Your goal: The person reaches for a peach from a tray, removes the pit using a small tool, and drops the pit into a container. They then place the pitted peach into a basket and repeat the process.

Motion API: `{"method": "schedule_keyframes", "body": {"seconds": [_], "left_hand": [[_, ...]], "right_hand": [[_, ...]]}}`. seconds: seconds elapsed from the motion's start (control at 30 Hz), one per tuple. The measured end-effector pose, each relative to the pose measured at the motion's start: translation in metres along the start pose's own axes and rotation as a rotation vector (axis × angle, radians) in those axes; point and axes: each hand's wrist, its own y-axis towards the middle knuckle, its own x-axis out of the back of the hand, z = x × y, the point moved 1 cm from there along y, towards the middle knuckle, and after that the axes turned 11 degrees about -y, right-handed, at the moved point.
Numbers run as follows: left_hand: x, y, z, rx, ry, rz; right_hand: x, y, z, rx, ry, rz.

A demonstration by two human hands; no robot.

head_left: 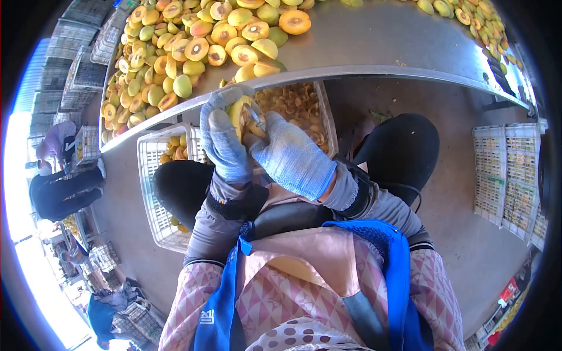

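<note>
Below the table edge [351, 70], over a white crate [149, 175], I see my left hand [222, 140] closed around a yellow fruit [239, 111]. My right hand [290, 155] grips a small knife [255, 117], its blade touching the fruit. Halved fruit [187, 52] covers the tabletop, and another crate holds pits [295, 105].

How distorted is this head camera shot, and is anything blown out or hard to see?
Head view: strong fisheye, so the metal table edge bows into an arc and the corners go black. Daylight at the left edge is blown out to white. The gloved left hand and right hand holding the halved fruit are sharp; the far crates look small and warped.
</note>
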Motion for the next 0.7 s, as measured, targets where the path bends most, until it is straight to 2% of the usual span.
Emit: {"method": "schedule_keyframes", "body": {"seconds": [0.1, 0.17, 0.27, 0.43, 0.5, 0.6, 0.67, 0.7], "left_hand": [[0.002, 0.001, -0.002, -0.206, 0.577, 0.044], [0.002, 0.001, -0.003, -0.127, 0.542, 0.036], [0.009, -0.005, 0.007, 0.03, 0.321, -0.022], [0.012, 0.002, 0.001, 0.287, 0.176, 0.029], [0.009, 0.001, -0.004, 0.394, -0.092, -0.033], [0.025, 0.006, 0.003, 0.117, 0.396, 0.212], [0.01, -0.001, -0.01, 0.206, 0.099, 0.045], [0.006, -0.001, -0.015, 0.197, 0.097, 0.034]], "right_hand": [[0.003, -0.001, 0.001, -0.068, -0.047, 0.032], [0.007, -0.002, 0.007, -0.126, -0.096, 0.042], [0.005, -0.006, 0.004, -0.004, -0.176, -0.033], [0.007, -0.007, 0.005, -0.009, -0.275, 0.051], [0.006, -0.008, 0.002, 0.0, -0.303, 0.076], [0.0, -0.008, -0.006, 0.009, -0.305, 0.082], [-0.007, -0.008, -0.008, 0.013, -0.291, 0.045], [-0.007, -0.008, -0.007, 0.003, -0.278, 0.056]]}}
